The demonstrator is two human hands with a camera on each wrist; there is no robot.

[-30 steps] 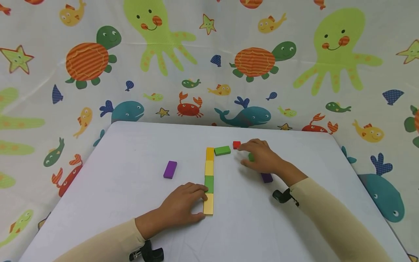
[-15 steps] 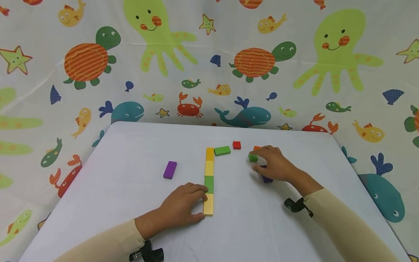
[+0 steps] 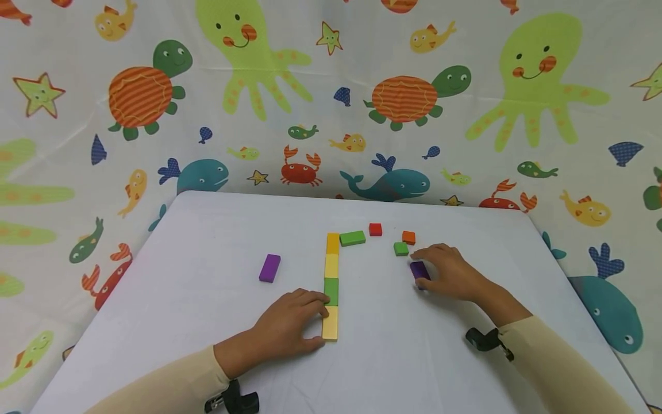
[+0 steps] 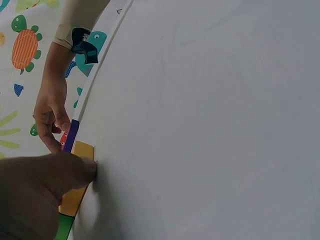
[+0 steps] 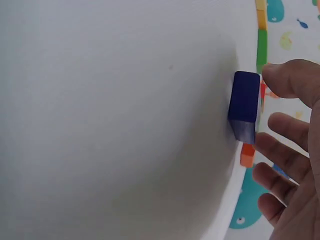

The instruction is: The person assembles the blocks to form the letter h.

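Note:
In the head view, a row of wooden blocks runs away from me: a pale yellow block [image 3: 330, 326] nearest, then a green block [image 3: 331, 290], another yellow block [image 3: 331, 266] and a darker yellow one [image 3: 333, 243]. My left hand [image 3: 284, 325] touches the row's near end from the left, fingertips at the green and nearest yellow blocks, thumb by the near corner. My right hand [image 3: 452, 275] is around a dark purple block [image 3: 419, 270], thumb and fingers spread. In the right wrist view, the purple block [image 5: 244, 97] stands beside the parted fingers.
A green block [image 3: 353, 238] angles off the row's far end. Beyond my right hand lie a red cube [image 3: 375, 229], an orange cube [image 3: 408, 237] and a small green block [image 3: 400, 249]. Another purple block [image 3: 269, 268] lies left of the row on the white table [image 3: 207, 247].
My right hand has moved from beside the red cube, rightward and nearer to me, past the small green block to the dark purple block. The left hand has stayed at the row.

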